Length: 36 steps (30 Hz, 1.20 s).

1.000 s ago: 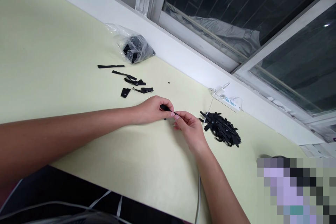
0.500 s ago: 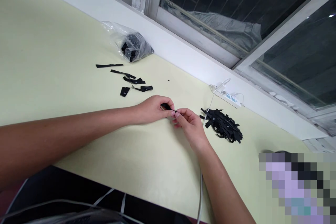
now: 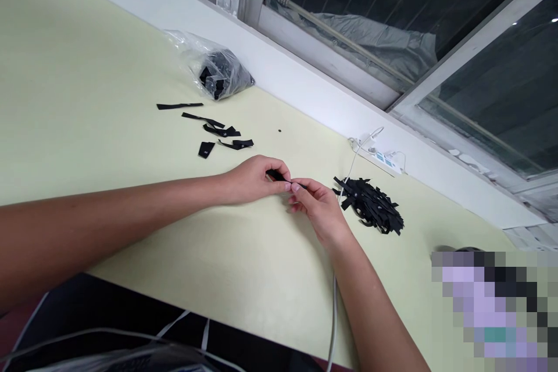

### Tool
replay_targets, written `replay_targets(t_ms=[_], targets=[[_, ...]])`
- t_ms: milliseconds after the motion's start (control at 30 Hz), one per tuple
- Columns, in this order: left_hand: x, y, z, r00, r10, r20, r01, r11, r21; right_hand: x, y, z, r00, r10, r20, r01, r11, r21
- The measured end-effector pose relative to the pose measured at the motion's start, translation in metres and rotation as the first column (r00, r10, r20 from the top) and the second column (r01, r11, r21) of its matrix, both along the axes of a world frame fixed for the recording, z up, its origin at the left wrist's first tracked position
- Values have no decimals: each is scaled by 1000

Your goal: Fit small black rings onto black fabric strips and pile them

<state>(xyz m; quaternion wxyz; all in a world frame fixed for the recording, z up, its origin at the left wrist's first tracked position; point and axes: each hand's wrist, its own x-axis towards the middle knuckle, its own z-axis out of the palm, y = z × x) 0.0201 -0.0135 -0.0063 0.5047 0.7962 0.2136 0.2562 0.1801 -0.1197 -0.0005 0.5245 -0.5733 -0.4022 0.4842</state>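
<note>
Between my two hands, over the middle of the table, is a black fabric strip (image 3: 276, 175). My left hand (image 3: 257, 179) pinches it between thumb and fingers. My right hand (image 3: 317, 202) grips its other end with thumb and forefinger, fingertips almost meeting the left ones. Much of the strip is hidden by my fingers. Beyond my left hand lie several loose black strips (image 3: 203, 120) and a short black piece (image 3: 206, 150) with a small white mark. To the right of my right hand sits a heap of black strips (image 3: 375, 204).
A clear plastic bag (image 3: 226, 75) with black pieces inside rests near the white wall ledge. A white power strip (image 3: 383, 161) lies against it, its cable (image 3: 335, 314) running past my right hand to the table's front edge. A tiny dark disc (image 3: 279, 131) lies beyond my hands.
The view has shifted very slightly. Both hands keep hold of the black strip in nearly the same place; the loose strips and the heap lie as before.
</note>
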Motion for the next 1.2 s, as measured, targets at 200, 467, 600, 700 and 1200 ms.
replay_targets(t_ms=[200, 467, 600, 700, 1200], targets=[[0, -1, 1, 999, 34, -1, -34, 999, 15, 3, 0, -2, 1000, -6, -23, 6, 1000, -10], [0, -2, 1, 997, 71, -34, -69, 997, 32, 0, 0, 1, 999, -44, 11, 44, 999, -9], [0, -4, 1, 993, 99, -61, -94, 992, 88, -1, 1, 1, 999, -41, 26, 41, 999, -4], [-1, -4, 1, 992, 108, -70, -98, 987, 130, 0, 1, 0, 999, -33, 42, 33, 999, -1], [-3, -5, 4, 991, 105, -84, -84, 971, 223, -3, 1, 0, 993, -45, 105, 46, 999, 0]])
